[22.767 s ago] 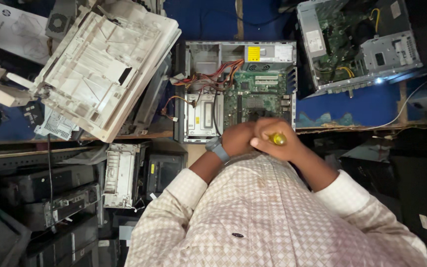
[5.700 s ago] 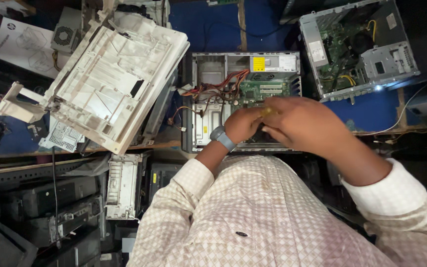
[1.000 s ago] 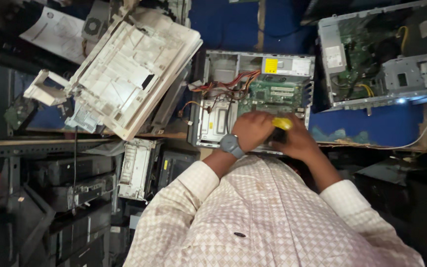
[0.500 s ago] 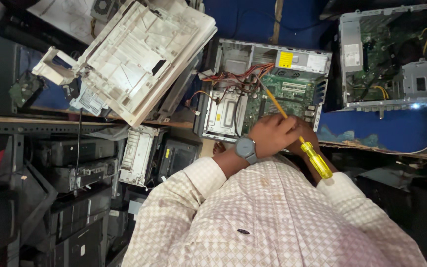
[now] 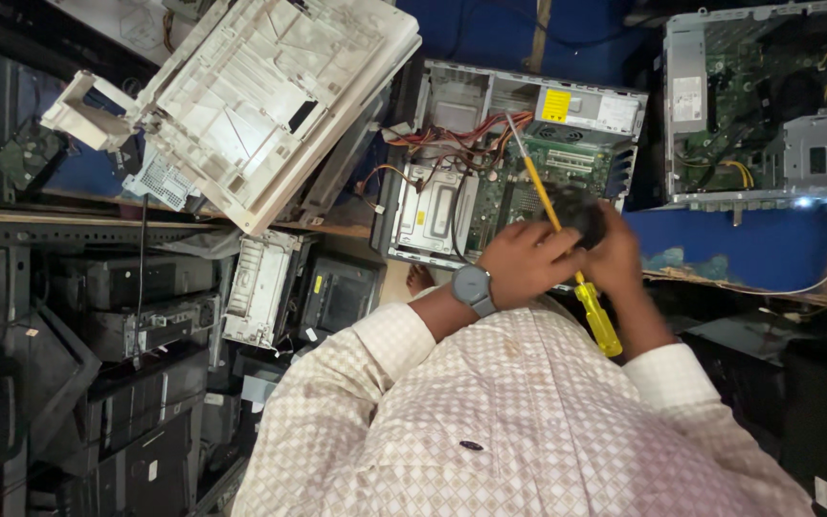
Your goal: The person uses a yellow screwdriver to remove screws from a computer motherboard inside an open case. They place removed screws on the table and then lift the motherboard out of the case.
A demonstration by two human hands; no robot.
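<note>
Screwdriver [image 5: 567, 251], yellow handle and yellow-sleeved shaft, held at a slant over the open desktop computer case [image 5: 504, 163]; tip reaches up toward the orange and red wires near the power supply, handle end juts down over the checked shirt [image 5: 528, 412]. Left hand [image 5: 521, 263], grey wristwatch [image 5: 472, 287] on its wrist, has fingers curled around the shaft. Right hand [image 5: 613, 254] just beside it, fingers closed on a round black part [image 5: 578, 209], likely a fan. Green motherboard visible inside case. White plastic printer shell [image 5: 270, 101] tilted at left; second opened computer case [image 5: 768, 105] at right on blue surface.
</note>
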